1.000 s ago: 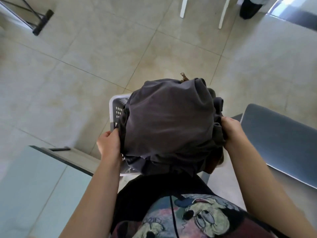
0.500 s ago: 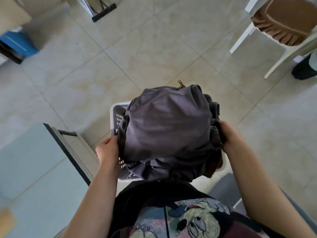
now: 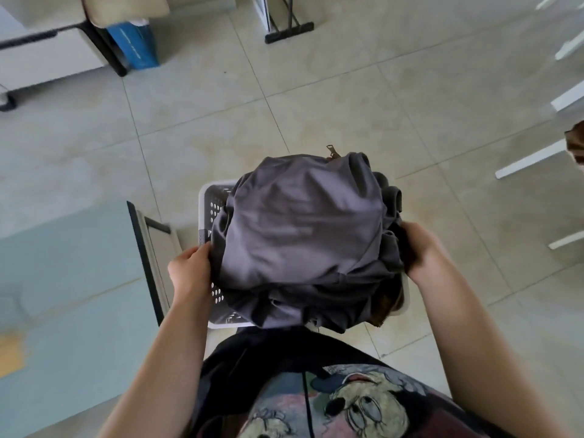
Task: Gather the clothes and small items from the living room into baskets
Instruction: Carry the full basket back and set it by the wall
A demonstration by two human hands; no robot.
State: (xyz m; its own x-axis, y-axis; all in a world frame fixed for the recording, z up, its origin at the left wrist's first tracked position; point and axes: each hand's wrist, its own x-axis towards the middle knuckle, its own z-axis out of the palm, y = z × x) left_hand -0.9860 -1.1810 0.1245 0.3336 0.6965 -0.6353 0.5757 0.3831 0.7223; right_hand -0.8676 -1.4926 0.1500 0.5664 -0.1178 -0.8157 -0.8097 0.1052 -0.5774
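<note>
Carrying a white perforated basket (image 3: 211, 213) held at waist height above the tiled floor (image 3: 316, 99), the person has it heaped well past its rim with a mound of dark grey clothes (image 3: 300, 235). The left hand (image 3: 189, 270) is at the basket's left wall, fingers curled at the rim and against the edge of the cloth; the right hand (image 3: 422, 251) is at the opposite side, fingers tucked into the folds, so whether it has the rim itself or only fabric cannot be told. The heap is the main hazard: it overhangs the basket on its far and right sides, and a brown piece (image 3: 387, 306) sags out at the basket's near right corner, so a tilt or a quick turn could likely shed garments onto the floor. A metal zip pull (image 3: 331, 151) sticks up at the far edge of the pile and might snag or drag a piece loose. If the right hand does hold only cloth, that side of the basket could slip and tip. The load also hides the ground just beyond the basket, and a glass table (image 3: 63, 279) with a dark edge sits close to the basket's left, with white chair legs (image 3: 531, 159) off to its far right, either of which could be knocked in passing.
</note>
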